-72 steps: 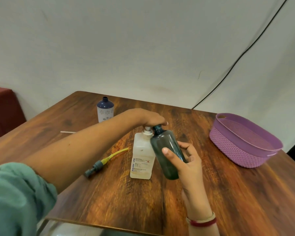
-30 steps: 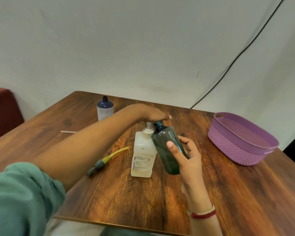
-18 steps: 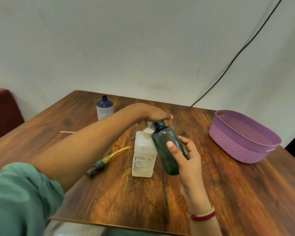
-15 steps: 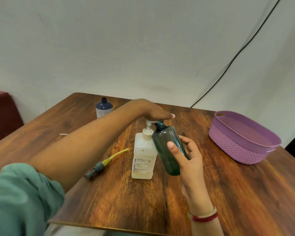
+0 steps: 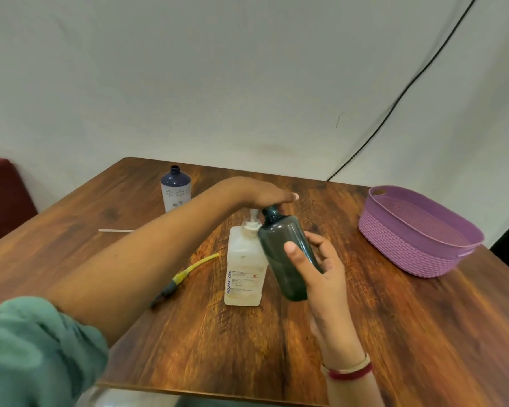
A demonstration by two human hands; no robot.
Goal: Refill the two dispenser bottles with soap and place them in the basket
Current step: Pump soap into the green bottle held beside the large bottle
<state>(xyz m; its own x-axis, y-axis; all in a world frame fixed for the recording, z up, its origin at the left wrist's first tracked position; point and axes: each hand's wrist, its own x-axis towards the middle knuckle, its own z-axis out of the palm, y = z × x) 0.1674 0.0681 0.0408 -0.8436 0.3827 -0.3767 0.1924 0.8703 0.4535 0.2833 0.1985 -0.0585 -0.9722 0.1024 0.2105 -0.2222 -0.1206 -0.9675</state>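
Note:
My right hand (image 5: 321,268) grips a dark teal dispenser bottle (image 5: 282,248), tilted so its open neck sits under the pump spout of a white soap bottle (image 5: 244,268) standing mid-table. My left hand (image 5: 262,193) lies palm-down on top of that pump head, fingers flat. The pump head itself is hidden under my palm. A second dispenser bottle (image 5: 175,188), dark blue on top and white with flowers below, stands uncapped at the far left of the table. A purple woven basket (image 5: 417,248) sits at the right, with nothing in it.
A pump cap with a yellow tube (image 5: 185,273) lies on the wooden table (image 5: 218,348) left of the soap bottle. A thin white straw (image 5: 115,230) lies further left. A black cable (image 5: 394,104) runs down the wall behind.
My left hand has risen and dipped on the pump head between frames. The teal bottle has stayed at the spout in my right hand. The camera has shifted a little.

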